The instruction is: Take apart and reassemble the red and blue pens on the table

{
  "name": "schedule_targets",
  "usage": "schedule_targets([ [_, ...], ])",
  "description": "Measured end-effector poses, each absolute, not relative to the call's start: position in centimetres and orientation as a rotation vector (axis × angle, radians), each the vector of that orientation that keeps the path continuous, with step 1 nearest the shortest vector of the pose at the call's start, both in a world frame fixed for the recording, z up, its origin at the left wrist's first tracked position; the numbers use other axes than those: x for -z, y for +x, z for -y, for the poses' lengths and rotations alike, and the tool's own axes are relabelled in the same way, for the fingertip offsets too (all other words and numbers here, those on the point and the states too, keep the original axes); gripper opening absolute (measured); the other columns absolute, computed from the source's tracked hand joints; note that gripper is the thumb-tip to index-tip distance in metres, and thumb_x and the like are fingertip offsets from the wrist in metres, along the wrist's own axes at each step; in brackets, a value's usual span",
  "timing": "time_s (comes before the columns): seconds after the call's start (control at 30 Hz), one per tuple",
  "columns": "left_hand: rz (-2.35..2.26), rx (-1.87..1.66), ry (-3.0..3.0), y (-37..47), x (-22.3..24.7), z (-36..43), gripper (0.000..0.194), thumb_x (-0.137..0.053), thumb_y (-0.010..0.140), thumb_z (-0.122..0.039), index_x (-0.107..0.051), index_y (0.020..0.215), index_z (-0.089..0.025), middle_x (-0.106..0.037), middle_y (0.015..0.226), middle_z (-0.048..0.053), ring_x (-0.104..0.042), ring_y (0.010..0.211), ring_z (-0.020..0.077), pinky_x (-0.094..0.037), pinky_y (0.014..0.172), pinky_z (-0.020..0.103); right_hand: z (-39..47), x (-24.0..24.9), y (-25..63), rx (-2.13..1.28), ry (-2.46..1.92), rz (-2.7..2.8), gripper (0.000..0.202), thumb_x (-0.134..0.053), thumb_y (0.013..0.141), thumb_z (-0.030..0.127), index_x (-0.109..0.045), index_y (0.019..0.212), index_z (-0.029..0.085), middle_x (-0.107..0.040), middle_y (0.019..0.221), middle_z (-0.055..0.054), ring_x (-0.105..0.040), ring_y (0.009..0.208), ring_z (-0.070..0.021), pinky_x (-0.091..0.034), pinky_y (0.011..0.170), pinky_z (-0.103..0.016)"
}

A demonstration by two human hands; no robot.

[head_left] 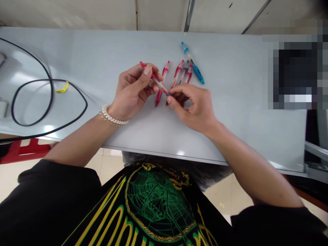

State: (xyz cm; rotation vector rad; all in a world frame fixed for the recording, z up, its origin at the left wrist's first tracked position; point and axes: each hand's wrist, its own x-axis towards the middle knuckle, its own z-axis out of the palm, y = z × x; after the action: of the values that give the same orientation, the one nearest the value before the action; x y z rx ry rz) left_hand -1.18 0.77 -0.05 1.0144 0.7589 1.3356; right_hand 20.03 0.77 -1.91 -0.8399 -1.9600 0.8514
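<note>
My left hand [135, 82] is closed on the upper part of a red pen [160, 85] with a clear barrel. The fingertips of my right hand [192, 104] pinch the same pen at its lower end, so it slants down to the right between both hands. Just beyond lie more pens on the table: a red pen [166, 70], another red pen [178, 70], a dark grey pen [183, 72] and one more red pen [189, 73]. Farther back rests a blue pen [196, 71]. My right fingers partly hide the nearer ends of several pens.
The pens lie on a light grey table [102, 54]. A looped black cable [85, 99] with a yellow tag [63, 87] covers its left side. A blurred dark object [294, 75] stands at the right. Below the left edge shows a red stool [30, 148].
</note>
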Motion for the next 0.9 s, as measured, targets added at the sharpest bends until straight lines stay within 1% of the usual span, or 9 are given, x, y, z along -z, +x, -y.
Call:
schedule_targets([
  [0.13, -0.758, -1.313, 1.038, -1.17, 0.0, -0.74, 0.015, -0.069, 0.105, -0.024, -0.078, 0.098, -0.014, -0.076, 0.093, 0.005, -0.07, 0.068, 0.0062, -0.058, 0.067, 0.016, -0.77, 1.91, 20.09, -0.858, -0.843, 1.981, 0.024, -0.06, 0.105, 0.046, -0.071, 0.103, 0.025, -0.07, 0.087, -0.003, -0.063, 0.076, -0.0181, -0.055, 0.078, -0.037],
  [0.3, -0.815, -1.285, 1.028, -1.09, -0.09, -0.61, 0.015, -0.069, 0.104, -0.023, -0.076, 0.095, -0.014, -0.074, 0.093, 0.005, -0.07, 0.064, 0.0066, -0.057, 0.063, 0.017, -0.78, 1.97, 20.09, -0.817, -0.83, 1.997, 0.02, -0.062, 0.103, 0.041, -0.07, 0.098, 0.024, -0.07, 0.083, -0.001, -0.061, 0.072, -0.0158, -0.052, 0.071, -0.033],
  [0.57, -0.767, -1.277, 1.089, -0.89, 0.06, -0.56, 0.016, -0.066, 0.106, -0.021, -0.077, 0.095, -0.014, -0.073, 0.094, 0.003, -0.07, 0.063, 0.0053, -0.057, 0.062, 0.015, -0.77, 1.94, 20.04, -0.829, -0.808, 2.013, 0.017, -0.064, 0.101, 0.037, -0.068, 0.093, 0.023, -0.069, 0.08, 0.0, -0.06, 0.069, -0.0142, -0.049, 0.068, -0.032],
  [0.67, -0.809, -1.273, 1.09, -0.69, -0.17, -0.51, 0.016, -0.073, 0.102, -0.027, -0.076, 0.092, -0.015, -0.073, 0.091, 0.002, -0.067, 0.06, 0.0048, -0.057, 0.061, 0.016, -0.76, 1.89, 20.01, -0.83, -0.813, 2.013, 0.018, -0.064, 0.1, 0.038, -0.067, 0.091, 0.023, -0.069, 0.08, 0.0, -0.059, 0.069, -0.0142, -0.049, 0.068, -0.031],
  [0.77, -0.766, -1.27, 1.098, -0.65, -0.1, -0.52, 0.022, -0.082, 0.094, -0.036, -0.077, 0.094, -0.015, -0.073, 0.091, 0.003, -0.067, 0.061, 0.0052, -0.057, 0.062, 0.016, -0.73, 1.83, 19.98, -0.828, -0.813, 2.014, 0.017, -0.065, 0.099, 0.036, -0.067, 0.09, 0.023, -0.069, 0.079, 0.0, -0.06, 0.069, -0.0141, -0.049, 0.068, -0.031],
  [0.9, -0.732, -1.266, 1.109, -0.68, 0.31, -0.59, 0.022, -0.082, 0.095, -0.036, -0.079, 0.096, -0.014, -0.074, 0.093, 0.004, -0.068, 0.063, 0.0055, -0.057, 0.063, 0.016, -0.69, 1.81, 19.95, -0.826, -0.81, 2.018, 0.014, -0.065, 0.098, 0.033, -0.066, 0.089, 0.023, -0.069, 0.079, 0.0, -0.061, 0.069, -0.0141, -0.049, 0.068, -0.031],
])
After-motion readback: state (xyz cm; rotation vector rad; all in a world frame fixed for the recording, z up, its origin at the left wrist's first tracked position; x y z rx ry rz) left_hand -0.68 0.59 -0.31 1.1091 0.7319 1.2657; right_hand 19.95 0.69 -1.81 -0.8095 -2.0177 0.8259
